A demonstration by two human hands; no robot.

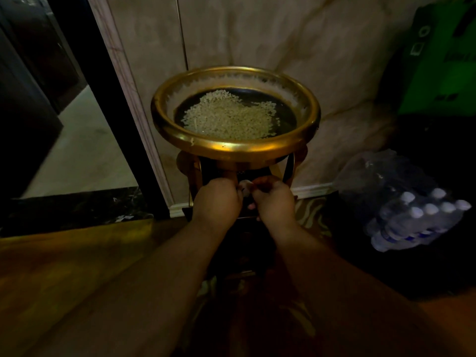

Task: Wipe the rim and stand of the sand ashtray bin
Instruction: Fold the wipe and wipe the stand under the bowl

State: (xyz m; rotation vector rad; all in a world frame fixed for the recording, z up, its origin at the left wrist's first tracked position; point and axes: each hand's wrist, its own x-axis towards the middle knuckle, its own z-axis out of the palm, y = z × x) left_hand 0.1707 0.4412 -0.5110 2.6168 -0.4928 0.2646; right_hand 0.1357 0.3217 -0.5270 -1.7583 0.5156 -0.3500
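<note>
Dim marble wall panels (257, 34) back the scene. Both sets of fingers are curled shut, pinching a small pale wad of cloth or tissue (245, 188) between the left hand (219, 199) and right hand (273, 199), just below the round gold metal ashtray bin rim (231, 148) with its pale sand (229, 117). This looks like readying the wad; next comes pressing it to the gold stand (197, 171).
</note>
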